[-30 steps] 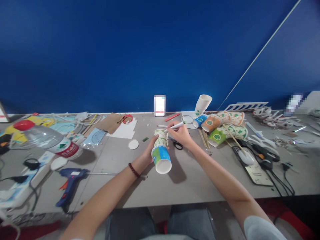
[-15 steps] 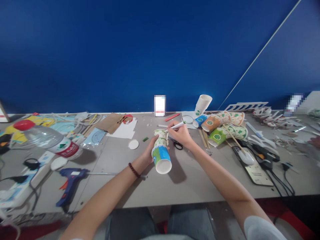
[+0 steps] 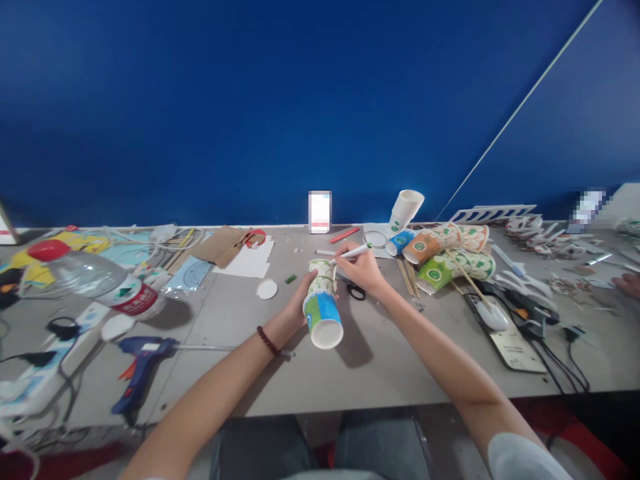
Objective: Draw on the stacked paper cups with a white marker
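My left hand [image 3: 301, 296] is wrapped round the paper cups [image 3: 324, 313], which are joined in a row. The nearest cup is blue and green with its open white mouth facing me; the farther ones carry a pale green leaf print. Between the fingertips of my right hand [image 3: 364, 269] is a white pen [image 3: 356, 251]. Its tip end is at the far part of the cups; I cannot tell whether it touches. Black-handled scissors [image 3: 356, 291] lie just beyond the cups, partly covered by my right hand.
A blue glue gun [image 3: 145, 367] and a water bottle [image 3: 105, 280] lie at left, near a power strip [image 3: 47, 373]. Joined cups [image 3: 425, 245] and a cup stack [image 3: 406, 210] stand at right. A phone [image 3: 320, 212] leans on the wall. Another person's hand [image 3: 629, 285] shows far right.
My hands, the pen and the cups hold almost the same place. At the far right edge, the other person's hand has shifted lower.
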Demonstrator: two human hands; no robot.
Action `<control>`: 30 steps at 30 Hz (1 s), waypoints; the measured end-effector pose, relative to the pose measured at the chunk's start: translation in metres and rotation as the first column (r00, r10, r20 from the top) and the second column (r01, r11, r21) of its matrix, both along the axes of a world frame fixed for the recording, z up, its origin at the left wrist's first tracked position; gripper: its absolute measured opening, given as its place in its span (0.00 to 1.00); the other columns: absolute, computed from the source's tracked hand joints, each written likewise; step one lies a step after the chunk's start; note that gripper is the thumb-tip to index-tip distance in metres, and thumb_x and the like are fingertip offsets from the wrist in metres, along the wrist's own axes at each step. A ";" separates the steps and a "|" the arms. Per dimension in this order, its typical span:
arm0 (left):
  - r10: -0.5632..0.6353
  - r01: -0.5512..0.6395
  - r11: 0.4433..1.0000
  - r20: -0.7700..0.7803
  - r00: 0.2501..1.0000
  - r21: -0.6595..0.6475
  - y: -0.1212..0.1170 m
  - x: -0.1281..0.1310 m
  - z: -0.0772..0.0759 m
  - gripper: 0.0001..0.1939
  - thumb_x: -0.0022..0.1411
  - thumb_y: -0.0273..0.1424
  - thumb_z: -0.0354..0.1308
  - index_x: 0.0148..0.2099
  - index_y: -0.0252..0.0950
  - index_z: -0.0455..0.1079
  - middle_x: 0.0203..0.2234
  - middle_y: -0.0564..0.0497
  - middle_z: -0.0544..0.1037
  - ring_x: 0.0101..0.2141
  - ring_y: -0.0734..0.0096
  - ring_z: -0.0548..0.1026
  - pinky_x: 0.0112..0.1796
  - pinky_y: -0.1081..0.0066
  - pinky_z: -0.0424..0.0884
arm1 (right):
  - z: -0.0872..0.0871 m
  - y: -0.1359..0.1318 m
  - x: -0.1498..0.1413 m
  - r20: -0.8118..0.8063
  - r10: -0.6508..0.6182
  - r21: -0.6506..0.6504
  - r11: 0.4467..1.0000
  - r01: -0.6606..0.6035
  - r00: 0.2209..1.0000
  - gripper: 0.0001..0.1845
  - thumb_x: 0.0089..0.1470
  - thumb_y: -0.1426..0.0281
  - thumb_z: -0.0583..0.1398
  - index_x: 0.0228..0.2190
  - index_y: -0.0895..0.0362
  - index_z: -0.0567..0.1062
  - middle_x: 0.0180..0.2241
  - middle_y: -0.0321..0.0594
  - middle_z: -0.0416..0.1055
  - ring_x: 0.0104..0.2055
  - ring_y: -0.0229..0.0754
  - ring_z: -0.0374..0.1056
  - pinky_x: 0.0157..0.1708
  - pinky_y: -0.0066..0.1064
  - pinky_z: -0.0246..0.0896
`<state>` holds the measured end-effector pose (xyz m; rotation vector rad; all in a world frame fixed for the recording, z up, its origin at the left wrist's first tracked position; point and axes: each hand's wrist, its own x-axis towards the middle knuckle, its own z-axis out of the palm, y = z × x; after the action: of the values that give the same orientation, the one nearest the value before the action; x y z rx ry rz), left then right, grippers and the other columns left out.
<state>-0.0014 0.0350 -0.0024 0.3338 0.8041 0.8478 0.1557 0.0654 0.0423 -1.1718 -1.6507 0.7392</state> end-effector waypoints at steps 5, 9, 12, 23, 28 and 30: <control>0.009 -0.009 1.000 -0.001 1.000 -0.013 0.001 0.001 0.001 0.19 0.65 0.42 0.51 0.42 0.31 0.73 0.24 0.47 0.78 0.23 0.67 0.77 0.23 0.72 0.72 | -0.001 0.000 -0.001 -0.011 -0.003 0.025 1.000 0.003 1.000 0.08 0.45 0.68 0.57 0.26 0.58 0.75 0.26 0.38 0.73 0.28 0.39 0.67 0.29 0.29 0.62; 0.010 -0.010 1.000 0.012 1.000 -0.003 0.001 0.001 0.001 0.19 0.64 0.42 0.52 0.42 0.31 0.72 0.25 0.46 0.78 0.23 0.66 0.77 0.25 0.71 0.73 | -0.001 0.001 0.000 0.009 -0.006 -0.003 1.000 0.006 1.000 0.06 0.43 0.70 0.58 0.24 0.58 0.75 0.24 0.37 0.72 0.27 0.38 0.67 0.27 0.28 0.61; 0.004 -0.004 1.000 0.029 1.000 0.008 0.000 0.000 0.001 0.18 0.64 0.42 0.52 0.41 0.31 0.72 0.25 0.46 0.78 0.24 0.66 0.78 0.26 0.71 0.74 | -0.002 0.001 0.001 0.000 -0.001 -0.010 1.000 0.001 1.000 0.06 0.43 0.70 0.58 0.23 0.57 0.74 0.24 0.37 0.73 0.28 0.39 0.67 0.27 0.28 0.61; 0.034 -0.033 0.999 0.022 0.999 -0.018 0.000 0.001 0.002 0.17 0.64 0.41 0.52 0.42 0.31 0.72 0.25 0.46 0.79 0.23 0.67 0.77 0.26 0.71 0.74 | 0.001 0.000 0.000 -0.001 -0.011 -0.013 1.000 0.011 1.000 0.05 0.43 0.70 0.58 0.24 0.57 0.74 0.23 0.36 0.72 0.26 0.38 0.66 0.26 0.27 0.60; 0.011 -0.010 1.000 0.029 1.000 -0.015 0.001 0.000 0.000 0.18 0.64 0.42 0.52 0.42 0.31 0.72 0.25 0.46 0.79 0.24 0.66 0.78 0.25 0.71 0.74 | -0.001 0.001 0.001 -0.009 -0.011 0.013 1.000 0.011 1.000 0.06 0.45 0.69 0.58 0.25 0.57 0.75 0.25 0.38 0.74 0.29 0.40 0.68 0.29 0.29 0.63; 0.006 -0.005 1.000 0.034 0.999 -0.013 0.001 0.000 -0.001 0.18 0.63 0.43 0.54 0.42 0.32 0.72 0.25 0.46 0.79 0.24 0.66 0.78 0.26 0.72 0.74 | -0.002 0.002 0.001 -0.010 -0.011 0.022 1.000 0.011 1.000 0.07 0.45 0.68 0.58 0.26 0.57 0.75 0.26 0.38 0.74 0.29 0.40 0.69 0.30 0.29 0.64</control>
<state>-0.0019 0.0363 -0.0039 0.3055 0.7790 0.8510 0.1565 0.0671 0.0408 -1.1593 -1.6384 0.7173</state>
